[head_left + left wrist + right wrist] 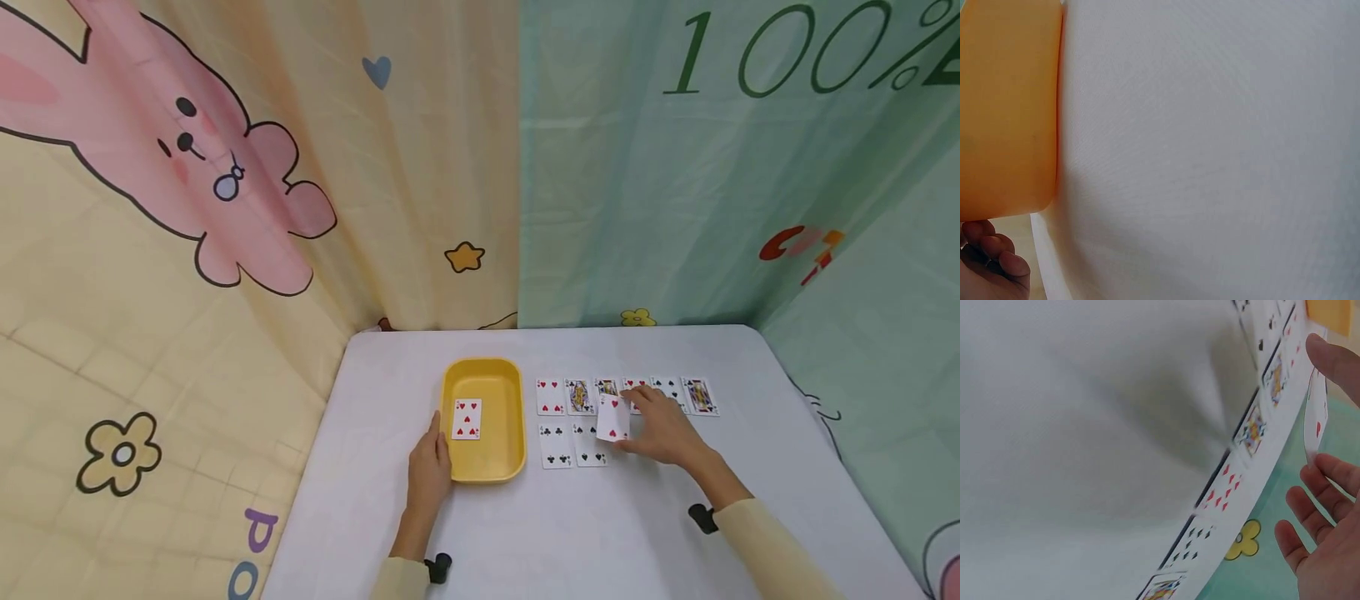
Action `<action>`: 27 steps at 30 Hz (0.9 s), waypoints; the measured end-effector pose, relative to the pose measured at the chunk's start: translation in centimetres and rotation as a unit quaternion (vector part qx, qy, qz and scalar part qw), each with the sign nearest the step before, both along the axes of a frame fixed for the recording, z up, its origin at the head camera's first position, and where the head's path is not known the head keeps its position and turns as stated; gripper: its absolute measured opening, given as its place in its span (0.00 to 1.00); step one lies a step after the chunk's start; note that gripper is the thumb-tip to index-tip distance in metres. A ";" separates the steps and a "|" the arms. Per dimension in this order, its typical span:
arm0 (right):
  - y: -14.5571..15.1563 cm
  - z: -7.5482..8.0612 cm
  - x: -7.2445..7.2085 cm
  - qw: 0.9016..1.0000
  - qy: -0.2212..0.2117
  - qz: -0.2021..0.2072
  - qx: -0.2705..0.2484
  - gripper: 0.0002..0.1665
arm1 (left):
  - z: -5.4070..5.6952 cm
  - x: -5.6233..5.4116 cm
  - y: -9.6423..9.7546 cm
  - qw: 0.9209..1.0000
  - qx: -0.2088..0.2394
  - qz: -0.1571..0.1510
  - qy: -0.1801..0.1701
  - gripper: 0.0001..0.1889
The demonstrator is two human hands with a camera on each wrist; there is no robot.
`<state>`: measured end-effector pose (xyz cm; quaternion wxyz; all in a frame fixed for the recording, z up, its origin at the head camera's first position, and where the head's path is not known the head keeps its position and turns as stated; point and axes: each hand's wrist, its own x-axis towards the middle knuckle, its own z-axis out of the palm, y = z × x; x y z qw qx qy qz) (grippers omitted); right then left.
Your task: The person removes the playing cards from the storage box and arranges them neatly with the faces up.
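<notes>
At the left side of a yellow tray [486,471], my left hand [430,471] holds the wall from outside. In the left wrist view its bent fingers [997,244] lie against the tray's end; the thumb is hidden there. A hearts card [467,419] lies face up in the tray. My right hand [663,427] pinches another hearts card [612,419] between thumb and fingertips, raised and tilted over the laid-out cards. That held card [1316,419] shows nearly edge-on in the right wrist view. It partly covers a face card [606,386] and a spades card [588,446].
Two rows of face-up cards lie right of the tray. The back row includes a hearts card [550,397], a face card [580,397] and another face card [701,397] at its right end. A clubs card [556,447] starts the front row. Curtains [420,167] hang behind the white table [517,542].
</notes>
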<state>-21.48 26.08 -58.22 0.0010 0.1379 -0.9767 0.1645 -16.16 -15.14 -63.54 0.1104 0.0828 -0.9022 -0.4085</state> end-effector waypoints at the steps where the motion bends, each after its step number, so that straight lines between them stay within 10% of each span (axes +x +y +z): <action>1: 0.6 -0.2 0.3 1.000 -0.005 -0.003 0.005 0.55 | 0.0 0.0 0.0 1.000 0.000 0.000 -0.001 0.27; 27: 1.8 -3.0 1.6 0.999 -0.043 0.026 0.020 0.53 | 0.3 0.1 0.2 1.000 -0.004 0.002 0.007 0.26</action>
